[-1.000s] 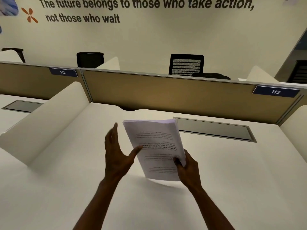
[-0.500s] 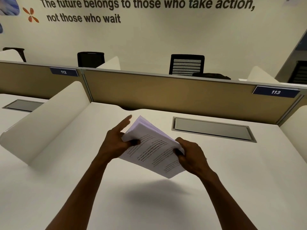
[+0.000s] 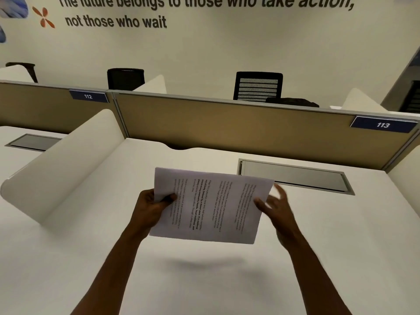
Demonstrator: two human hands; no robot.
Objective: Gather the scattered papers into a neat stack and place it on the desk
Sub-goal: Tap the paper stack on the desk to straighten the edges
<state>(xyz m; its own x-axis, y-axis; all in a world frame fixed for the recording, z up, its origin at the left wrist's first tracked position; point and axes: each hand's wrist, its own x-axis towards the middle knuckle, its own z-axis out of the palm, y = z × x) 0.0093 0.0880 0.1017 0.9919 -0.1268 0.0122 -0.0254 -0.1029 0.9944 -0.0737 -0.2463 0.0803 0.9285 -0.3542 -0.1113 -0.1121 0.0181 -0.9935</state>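
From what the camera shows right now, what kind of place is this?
Most likely an open-plan office. Desks sit in rows behind a tan partition, numbered plates read 112 and 113, black office chairs stand beyond, and a motivational slogan covers the wall.

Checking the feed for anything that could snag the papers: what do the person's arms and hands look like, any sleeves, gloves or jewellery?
Both forearms are bare up to the frame edge: no sleeves show. The left hand and right hand wear no gloves; no watch, bracelet or ring is visible. The right hand's fingers are motion-blurred, so a thin ring there cannot be ruled out.
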